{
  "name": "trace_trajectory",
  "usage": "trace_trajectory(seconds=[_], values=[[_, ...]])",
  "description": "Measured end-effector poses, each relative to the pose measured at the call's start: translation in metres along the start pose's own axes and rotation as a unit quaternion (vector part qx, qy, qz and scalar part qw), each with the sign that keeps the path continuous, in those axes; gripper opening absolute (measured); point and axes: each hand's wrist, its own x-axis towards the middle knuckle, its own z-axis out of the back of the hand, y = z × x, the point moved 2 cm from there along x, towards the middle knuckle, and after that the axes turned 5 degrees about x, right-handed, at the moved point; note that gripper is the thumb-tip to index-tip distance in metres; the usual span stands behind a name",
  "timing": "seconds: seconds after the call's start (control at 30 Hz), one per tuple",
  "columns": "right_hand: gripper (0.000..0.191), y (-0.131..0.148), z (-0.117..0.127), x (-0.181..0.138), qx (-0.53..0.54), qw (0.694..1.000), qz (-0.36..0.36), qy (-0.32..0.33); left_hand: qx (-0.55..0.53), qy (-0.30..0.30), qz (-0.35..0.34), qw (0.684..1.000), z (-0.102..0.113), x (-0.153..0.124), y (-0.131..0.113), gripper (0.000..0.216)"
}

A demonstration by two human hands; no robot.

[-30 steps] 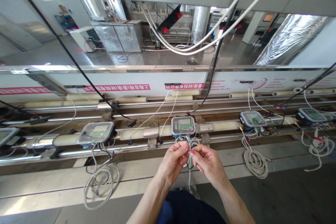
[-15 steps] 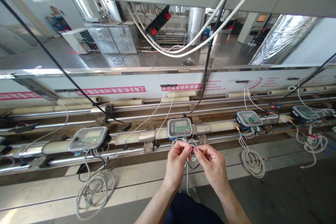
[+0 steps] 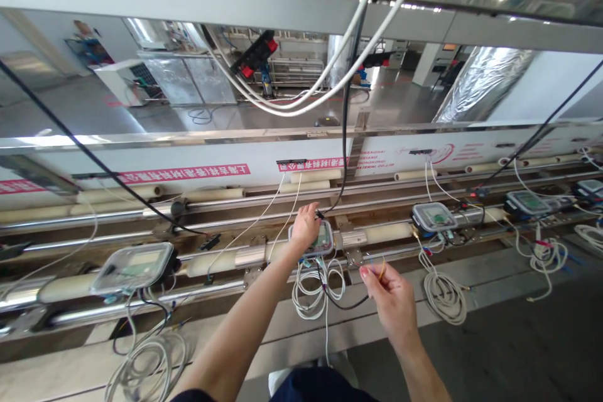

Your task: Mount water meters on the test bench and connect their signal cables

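Note:
My left hand (image 3: 305, 226) reaches over the middle clear-lidded meter box (image 3: 324, 240), its fingers closed at a small black connector (image 3: 320, 215) on the end of a hanging black cable (image 3: 345, 132). Part of the box is hidden behind this hand. Lower and to the right, my right hand (image 3: 393, 298) pinches the thin wire ends of a black cable (image 3: 351, 308); a yellow wire (image 3: 383, 267) curls up by the fingers. That cable runs back to the box. Coiled grey cable (image 3: 306, 298) hangs below the box.
Similar meter boxes sit along the pipe line, one at the left (image 3: 134, 269) and others at the right (image 3: 433, 218). Metal rails (image 3: 202, 301) run across. White cables (image 3: 301, 110) loop overhead. A coiled cable (image 3: 445, 295) lies at the right.
My left hand has left the wires and moved up to the black connector above the box. My right hand keeps its pinch on the wires, now farther right. The view has shifted.

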Motion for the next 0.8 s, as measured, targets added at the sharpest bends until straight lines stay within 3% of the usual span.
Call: trace_trajectory(seconds=[0.17,0.33,0.53,0.67,0.8], values=[[0.029,-0.003,0.003,0.003,0.020,1.000,-0.012,-0.004,-0.017,0.022,-0.002,1.000,0.005,0.007,-0.008,0.030],[0.029,-0.002,0.002,0.003,0.026,0.999,-0.018,0.000,-0.035,0.028,-0.002,0.999,0.020,-0.010,-0.007,0.026],[0.028,-0.010,-0.001,-0.010,-0.004,0.999,-0.028,0.041,-0.124,0.082,0.027,0.989,0.028,-0.077,0.005,0.016],[0.029,-0.017,-0.007,-0.031,-0.054,0.995,-0.035,0.083,-0.239,0.152,0.107,0.953,0.029,-0.130,0.010,0.021],[0.030,-0.018,-0.021,-0.054,-0.103,0.991,-0.027,0.077,-0.345,0.146,0.135,0.917,0.040,-0.162,0.011,0.021]])
